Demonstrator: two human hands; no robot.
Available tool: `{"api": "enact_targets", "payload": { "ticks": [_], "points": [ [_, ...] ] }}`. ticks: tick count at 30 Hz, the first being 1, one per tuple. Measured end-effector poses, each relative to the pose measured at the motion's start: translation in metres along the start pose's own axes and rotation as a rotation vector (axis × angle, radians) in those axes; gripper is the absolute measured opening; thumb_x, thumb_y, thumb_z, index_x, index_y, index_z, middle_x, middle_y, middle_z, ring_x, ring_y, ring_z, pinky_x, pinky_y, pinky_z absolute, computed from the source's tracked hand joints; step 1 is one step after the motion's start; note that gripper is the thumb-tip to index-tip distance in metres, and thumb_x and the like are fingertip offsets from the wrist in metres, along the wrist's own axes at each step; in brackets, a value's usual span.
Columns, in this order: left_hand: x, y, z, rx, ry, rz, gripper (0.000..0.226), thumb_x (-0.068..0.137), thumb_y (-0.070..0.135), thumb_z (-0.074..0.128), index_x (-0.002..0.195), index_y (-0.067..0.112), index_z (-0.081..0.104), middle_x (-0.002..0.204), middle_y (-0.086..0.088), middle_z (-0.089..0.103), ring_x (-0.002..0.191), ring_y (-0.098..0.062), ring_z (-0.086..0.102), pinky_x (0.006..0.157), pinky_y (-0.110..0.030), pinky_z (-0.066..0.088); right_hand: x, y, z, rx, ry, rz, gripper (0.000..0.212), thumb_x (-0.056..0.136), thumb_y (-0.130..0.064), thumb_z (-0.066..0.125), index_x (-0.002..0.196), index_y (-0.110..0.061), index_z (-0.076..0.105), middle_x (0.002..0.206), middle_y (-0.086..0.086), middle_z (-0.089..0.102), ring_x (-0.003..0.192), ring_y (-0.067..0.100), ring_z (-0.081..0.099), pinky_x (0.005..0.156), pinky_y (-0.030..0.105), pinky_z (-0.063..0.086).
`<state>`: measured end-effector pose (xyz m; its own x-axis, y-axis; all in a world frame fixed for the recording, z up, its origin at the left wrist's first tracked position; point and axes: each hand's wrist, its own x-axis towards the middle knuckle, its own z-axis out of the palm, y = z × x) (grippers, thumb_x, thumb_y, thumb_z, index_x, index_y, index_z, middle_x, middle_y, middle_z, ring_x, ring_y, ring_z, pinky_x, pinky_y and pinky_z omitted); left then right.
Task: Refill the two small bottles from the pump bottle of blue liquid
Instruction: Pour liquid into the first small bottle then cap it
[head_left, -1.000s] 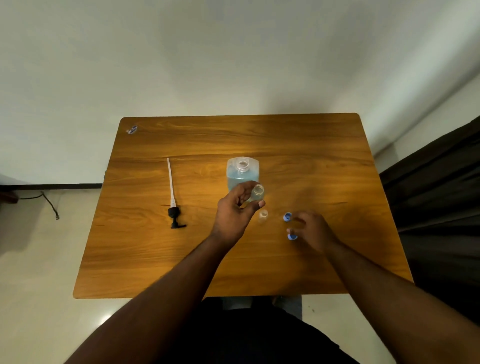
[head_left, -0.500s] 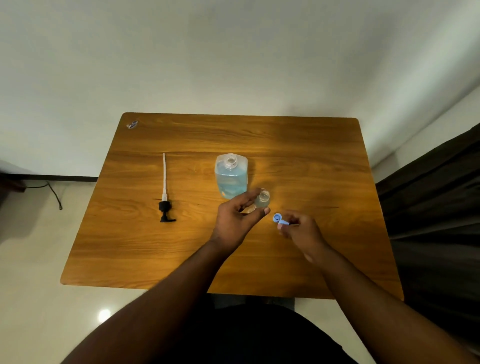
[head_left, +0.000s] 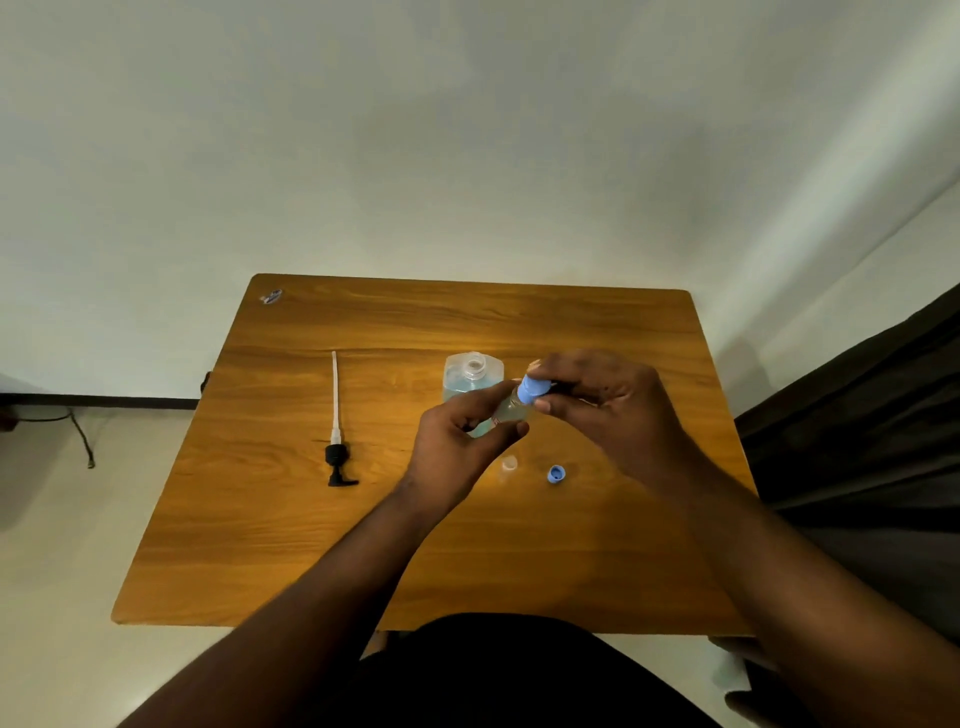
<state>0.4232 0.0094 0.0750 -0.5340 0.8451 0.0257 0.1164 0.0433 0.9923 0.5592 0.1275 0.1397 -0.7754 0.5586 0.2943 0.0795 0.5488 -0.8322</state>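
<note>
From the head camera I see both hands raised over the middle of the wooden table. My left hand is curled around a small clear bottle, pinching its body between thumb and fingers and holding it tilted, its neck pointing up and to the right. My right hand is closed on a blue cap that sits at the mouth of that bottle, with the thumb under the cap and the fingers over it; I cannot tell whether the cap is fully seated. Just behind the hands stands the large bottle of blue liquid, upright, its neck open and the liquid showing through its clear wall. Its pump head, black with a long white tube, lies flat on the table well to the left, tube pointing away from me. Below the hands, on the tabletop, I make out the second small bottle, clear and hard to read, with its mouth uncovered, and just to its right a second blue cap lying loose, apart from it. A small sticker sits near the far left corner.
</note>
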Motion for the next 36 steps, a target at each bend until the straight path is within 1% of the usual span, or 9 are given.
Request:
{"api": "enact_targets", "payload": {
  "ticks": [5,14,18,23,25,28,31,34,36],
  "points": [
    [0.005,0.007,-0.02,-0.029,-0.068,0.029,0.048,0.079,0.009,0.077,0.124,0.022,0.064,0.113,0.002,0.073,0.107,-0.014,0.068,0.093,-0.053,0.052,0.018,-0.014,0.007,-0.199,-0.102,-0.124,0.037,0.08,-0.003,0.07,0.115,-0.011,0.066,0.113,-0.001,0.064,0.105,0.009,0.061,0.087,0.024,0.054],
    [0.009,0.007,-0.052,-0.069,-0.141,0.002,0.042,0.079,0.006,0.076,0.12,0.012,0.066,0.111,-0.005,0.073,0.104,-0.016,0.069,0.089,-0.048,0.057,0.049,-0.037,0.015,-0.303,-0.371,-0.034,0.034,0.081,-0.009,0.07,0.115,-0.012,0.066,0.109,-0.002,0.066,0.098,0.008,0.061,0.081,0.021,0.053],
    [0.009,0.004,-0.056,-0.07,-0.115,-0.004,0.042,0.078,0.006,0.077,0.118,0.009,0.067,0.112,-0.006,0.072,0.105,-0.016,0.069,0.089,-0.048,0.056,0.057,-0.048,0.024,-0.501,-0.383,0.02,0.028,0.078,-0.036,0.072,0.094,-0.013,0.069,0.088,0.0,0.065,0.076,0.011,0.057,0.063,0.029,0.05],
    [0.014,0.01,-0.058,-0.079,-0.112,0.026,0.038,0.078,0.002,0.075,0.113,0.016,0.069,0.106,-0.002,0.074,0.098,-0.017,0.071,0.083,-0.041,0.059,0.061,-0.049,0.032,-0.849,-0.265,0.124,0.075,0.063,-0.086,0.033,0.063,-0.016,0.061,0.059,-0.002,0.056,0.054,0.01,0.048,0.048,0.022,0.03],
    [0.018,0.012,-0.058,-0.066,-0.125,0.046,0.038,0.078,0.003,0.076,0.112,0.02,0.069,0.107,0.0,0.073,0.101,-0.014,0.07,0.086,-0.043,0.058,0.061,-0.048,0.023,-0.642,-0.221,0.134,0.06,0.07,-0.077,0.046,0.08,-0.022,0.068,0.077,-0.006,0.064,0.065,0.008,0.056,0.053,0.021,0.04],
    [0.022,0.01,-0.06,-0.051,-0.131,0.055,0.04,0.078,0.006,0.077,0.117,0.01,0.068,0.111,-0.004,0.073,0.104,-0.014,0.069,0.088,-0.043,0.058,0.067,-0.05,0.013,-0.378,-0.401,0.104,0.038,0.078,-0.036,0.072,0.115,-0.027,0.065,0.103,-0.014,0.064,0.076,0.005,0.06,0.06,0.013,0.045],
    [0.023,0.006,-0.058,-0.023,-0.123,0.051,0.043,0.077,0.008,0.078,0.119,0.007,0.067,0.113,-0.004,0.072,0.105,-0.012,0.068,0.09,-0.043,0.057,0.069,-0.052,0.02,-0.559,-0.427,0.04,0.021,0.084,-0.036,0.066,0.097,-0.021,0.071,0.087,-0.009,0.067,0.069,0.007,0.057,0.056,0.018,0.042],
    [0.024,0.002,-0.051,-0.014,-0.115,0.037,0.044,0.076,0.009,0.079,0.118,0.009,0.068,0.113,-0.002,0.072,0.106,-0.01,0.068,0.092,-0.043,0.056,0.069,-0.051,0.027,-0.908,-0.273,0.053,0.053,0.087,-0.062,0.041,0.062,-0.019,0.059,0.055,-0.005,0.049,0.05,0.008,0.044,0.048,0.022,0.027],
    [0.025,0.001,-0.048,-0.011,-0.122,0.034,0.043,0.076,0.009,0.079,0.118,0.011,0.068,0.111,-0.003,0.073,0.104,-0.011,0.069,0.091,-0.044,0.056,0.066,-0.049,0.024,-0.825,-0.201,0.079,0.049,0.088,-0.06,0.041,0.057,-0.025,0.052,0.054,-0.007,0.047,0.049,0.007,0.042,0.05,0.022,0.027]
  ]
}}
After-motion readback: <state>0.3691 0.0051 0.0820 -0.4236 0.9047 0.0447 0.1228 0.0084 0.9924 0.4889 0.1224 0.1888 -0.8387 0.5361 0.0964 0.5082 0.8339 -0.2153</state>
